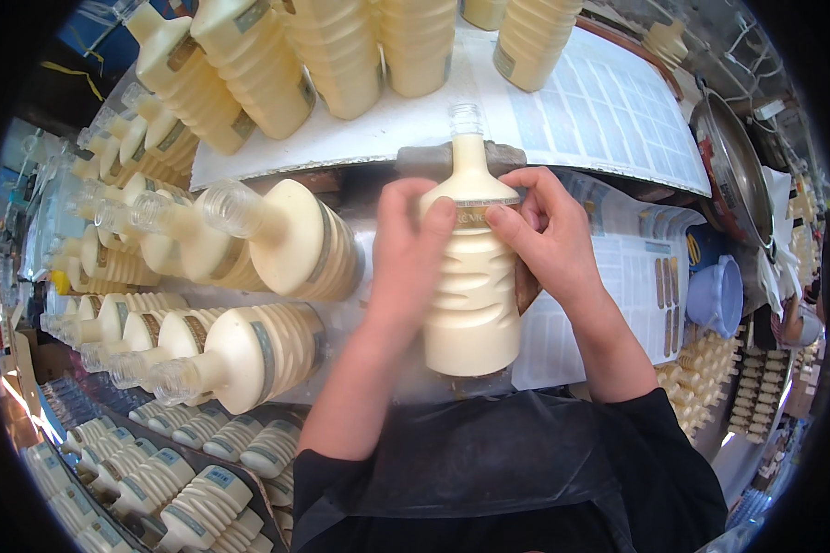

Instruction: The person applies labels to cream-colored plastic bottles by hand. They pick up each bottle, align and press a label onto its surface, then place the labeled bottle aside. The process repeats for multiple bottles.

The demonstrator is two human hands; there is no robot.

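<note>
A cream-coloured bottle point(471, 323) with a ribbed body and a clear threaded neck lies in front of me, neck pointing away. My left hand point(404, 249) grips its left side, thumb near a gold label point(473, 217) below the shoulder; this hand is slightly blurred. On the other side, my right hand point(549, 230) presses its thumb on the label's right end, with the fingers curled at the bottle's edge. A greyish-brown padded rest point(421, 161) shows behind the bottle's shoulder. The undersides of both hands' fingers are partly hidden.
Several similar bottles point(290, 240) crowd the left, and more point(337, 55) stand on the white board point(369, 134) beyond. Sheets of labels point(609, 267) lie at right, by a lilac bucket point(716, 297) and a large metal pan point(738, 166). More bottles point(203, 502) fill the lower left.
</note>
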